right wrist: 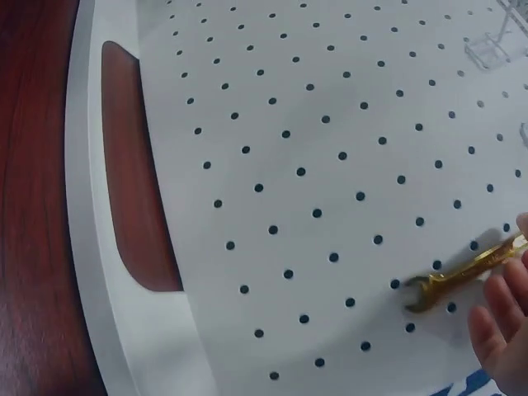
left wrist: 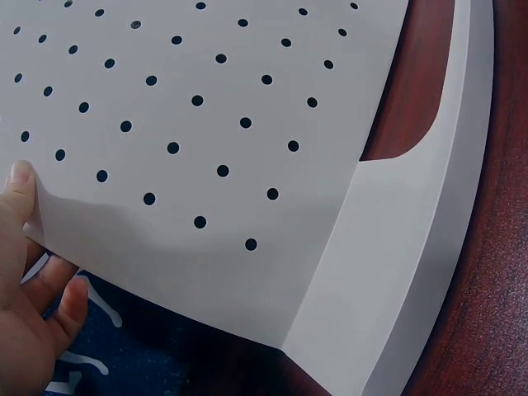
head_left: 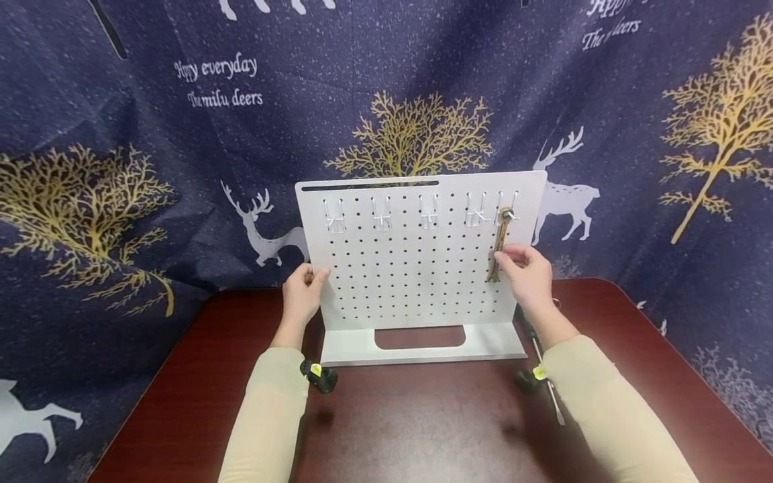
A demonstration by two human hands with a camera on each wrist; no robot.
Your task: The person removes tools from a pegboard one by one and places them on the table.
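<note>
A white pegboard [head_left: 417, 268] stands upright on its base. My left hand [head_left: 303, 290] grips its left edge, with the thumb [left wrist: 21, 186] on the front face and the other fingers behind the edge. At the board's right side a gold-coloured wrench [head_left: 500, 241] hangs down from the rightmost white hook [head_left: 515, 198], its ring end at the hook. My right hand [head_left: 528, 274] pinches the wrench's shank between thumb and fingers. In the right wrist view the wrench's open end [right wrist: 421, 294] lies close over the perforated face, beside the curled fingers [right wrist: 503, 309].
Several more white hooks [head_left: 382, 215] line the board's top. A screwdriver [head_left: 554, 402] lies on the dark red table [head_left: 417, 429] to the right, partly hidden by the right arm. Behind hangs a blue cloth [head_left: 338, 80] printed with deer and trees.
</note>
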